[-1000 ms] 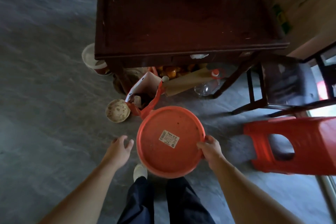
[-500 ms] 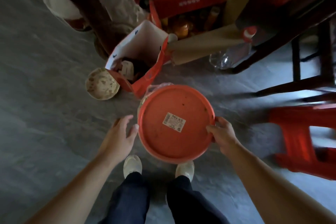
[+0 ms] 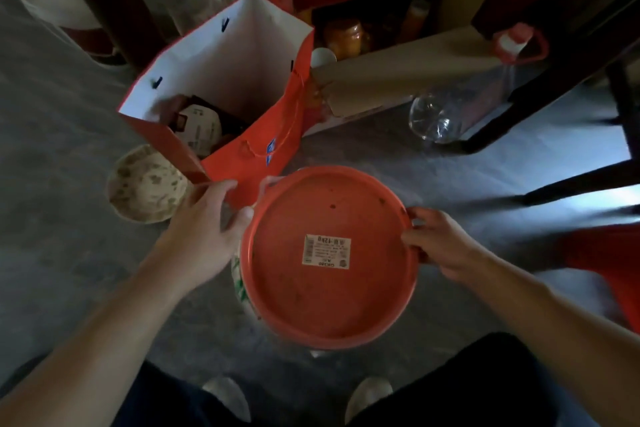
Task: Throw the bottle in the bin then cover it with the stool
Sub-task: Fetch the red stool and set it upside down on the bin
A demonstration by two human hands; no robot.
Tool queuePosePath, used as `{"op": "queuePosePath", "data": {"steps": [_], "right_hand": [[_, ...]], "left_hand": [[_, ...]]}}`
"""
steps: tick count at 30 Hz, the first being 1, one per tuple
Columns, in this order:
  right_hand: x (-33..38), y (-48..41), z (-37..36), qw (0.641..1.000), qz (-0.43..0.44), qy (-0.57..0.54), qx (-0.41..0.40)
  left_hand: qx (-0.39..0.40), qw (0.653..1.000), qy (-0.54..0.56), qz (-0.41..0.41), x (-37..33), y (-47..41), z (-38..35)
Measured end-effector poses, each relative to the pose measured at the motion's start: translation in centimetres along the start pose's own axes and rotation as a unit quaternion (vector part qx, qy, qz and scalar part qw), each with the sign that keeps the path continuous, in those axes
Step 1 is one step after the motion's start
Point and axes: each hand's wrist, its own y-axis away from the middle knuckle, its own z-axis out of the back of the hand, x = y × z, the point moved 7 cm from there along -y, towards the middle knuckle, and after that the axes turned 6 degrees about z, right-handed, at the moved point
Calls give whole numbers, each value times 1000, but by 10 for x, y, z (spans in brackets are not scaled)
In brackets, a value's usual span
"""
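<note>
At six o'clock, nearest the camera, two pale shoes [image 3: 369, 392] and dark trouser legs stand on the grey floor [image 3: 69, 253]. Just above them sits the round orange basin [image 3: 329, 256], flat side up with a white label [image 3: 327, 251] at its middle; it appears to be lying over a pale patterned bin [image 3: 239, 282], of which only a sliver shows at the basin's eight o'clock edge. The right hand [image 3: 440, 246] has its grip closed on the basin's rim at three o'clock, fingers curled over the edge. The left hand [image 3: 204, 232] rests against the rim at nine o'clock with its grip apart, thumb touching the orange edge and fingers spread toward the gift bag.

As a judgement, the covering step is under way or nearly seated. Whether a bottle is already inside the bin cannot be told, since the basin hides the opening. A clear plastic bottle with a red cap [image 3: 460, 104] lies on the floor at one o'clock, well apart from the bin.

Room is tight at the far side. The red gift bag [image 3: 221, 90] stands open at eleven o'clock, its lower corner just beside the basin, and a patterned paper bowl [image 3: 147, 184] sits at ten o'clock near the left hand. A cardboard box [image 3: 391, 76] and a dark furniture leg [image 3: 540, 80] close off twelve to two o'clock. A red stool [image 3: 609, 270] sits blurred at three o'clock. The open floor lies toward seven and nine o'clock.
</note>
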Motion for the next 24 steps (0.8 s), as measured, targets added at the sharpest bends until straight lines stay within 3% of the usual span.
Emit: {"op": "queuePosePath", "data": {"steps": [9, 13, 18, 24], "right_hand": [[-16, -23, -11, 999, 40, 27, -1], [-9, -19, -9, 980, 89, 165, -59], [7, -8, -22, 923, 100, 371, -35], [10, -13, -33, 895, 111, 430, -43]], "left_hand": [[-37, 997, -23, -71, -4, -14, -21], [-23, 996, -28, -79, 2, -8, -27], [-41, 994, -14, -96, -2, -5, -15], [-50, 994, -12, -92, 2, -11, -15]]}}
